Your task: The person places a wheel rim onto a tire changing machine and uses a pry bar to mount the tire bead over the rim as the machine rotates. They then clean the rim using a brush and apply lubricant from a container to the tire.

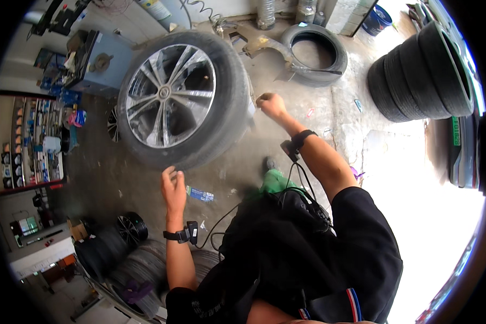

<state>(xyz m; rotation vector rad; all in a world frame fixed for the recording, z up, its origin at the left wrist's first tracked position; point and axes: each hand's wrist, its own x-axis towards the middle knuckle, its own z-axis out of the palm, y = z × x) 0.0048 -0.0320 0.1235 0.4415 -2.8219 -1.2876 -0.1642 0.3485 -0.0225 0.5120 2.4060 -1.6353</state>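
Hands bracing upright black tyre on silver alloy rim [181, 100]: left hand [174, 189] spread at six o'clock, right hand [271, 105] curled at three; best kept balanced.

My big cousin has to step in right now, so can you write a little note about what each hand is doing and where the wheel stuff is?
Left hand: open, fingertips at the lower edge of the big wheel, holding nothing.
Right hand: closed in a fist beside the wheel's right side; whether it holds something is too small to tell.
The wheel stands upright on the concrete floor, silver rim facing the person.
Nearby: a loose tyre lying flat behind, a stack of tyres on the right.
Done: wheel is up on its tread. Left: keeping it steady, judging by the hands.
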